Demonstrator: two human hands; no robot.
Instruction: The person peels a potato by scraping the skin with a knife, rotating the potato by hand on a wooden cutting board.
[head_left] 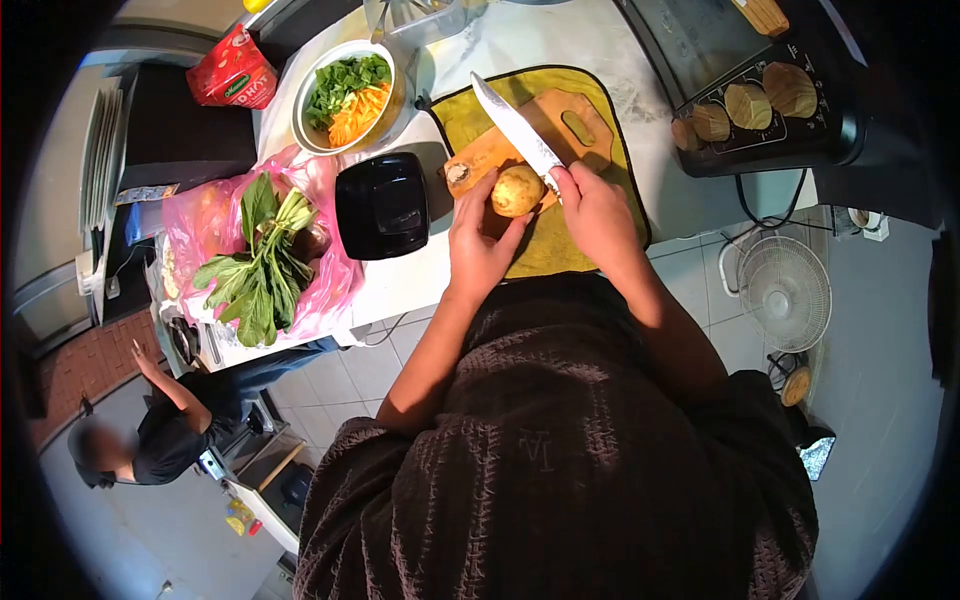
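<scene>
My left hand (478, 248) holds a round yellow-skinned potato (517, 192), fingers and thumb around its sides, over the lower edge of a wooden cutting board (556, 108). In my right hand (603, 222) is the handle of a large kitchen knife (515, 128). Its wide blade points up and left across the board, close beside the potato. A small pale brown piece (457, 174) lies at the board's left end. Beneath the board is a yellow-green cloth mat (548, 250) with a dark border. Left of my left hand stands a black square bowl (381, 238).
Farther left, leafy greens (262, 262) lie on a pink plastic bag (345, 265). A white bowl (302, 128) holds chopped greens and orange shreds. A red packet (232, 70) stands behind. At right is a black appliance with wooden knobs (748, 106); below, a fan (777, 298). Another person (170, 435) is at far left.
</scene>
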